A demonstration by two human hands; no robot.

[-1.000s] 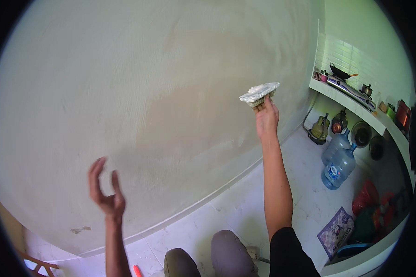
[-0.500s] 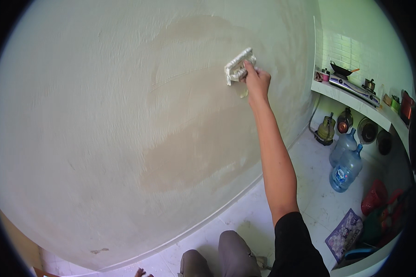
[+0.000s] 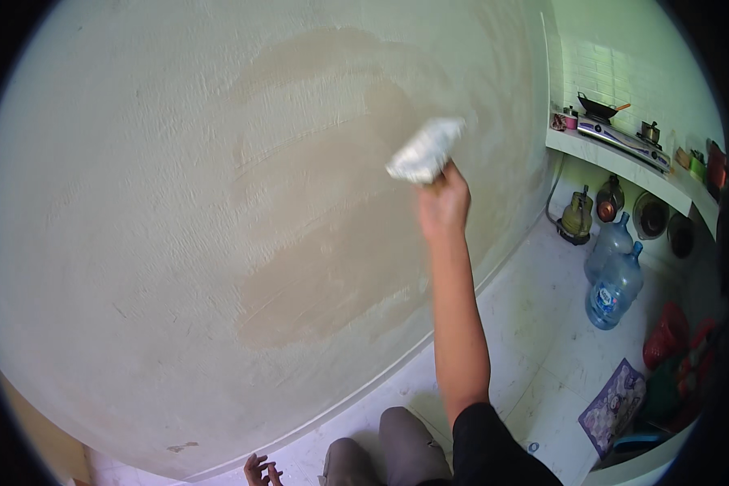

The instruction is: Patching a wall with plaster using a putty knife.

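A plastered wall [image 3: 121,202], pale grey with damp beige patches and ridged marks, fills the left and middle of the view. My right hand [image 3: 445,198], its arm stretched upward, grips a flat hand float [image 3: 425,150] smeared with white material, blurred by motion, over the upper beige area; whether it touches the wall I cannot tell. My left hand [image 3: 263,470] is low at the bottom edge, fingers loosely curled and apart, holding nothing that shows.
At the right, a counter [image 3: 624,162] carries a stove [image 3: 624,142], a wok [image 3: 598,110] and pots. Underneath stand a gas cylinder [image 3: 575,217] and two blue water bottles [image 3: 611,292]. A red basket [image 3: 664,340] and purple mat [image 3: 611,405] lie on the tiled floor [image 3: 510,332]. My knees show below.
My right hand first swept the float up and left across the wall, then tipped it and brought it slightly down. My left hand dropped from mid-left to the bottom edge.
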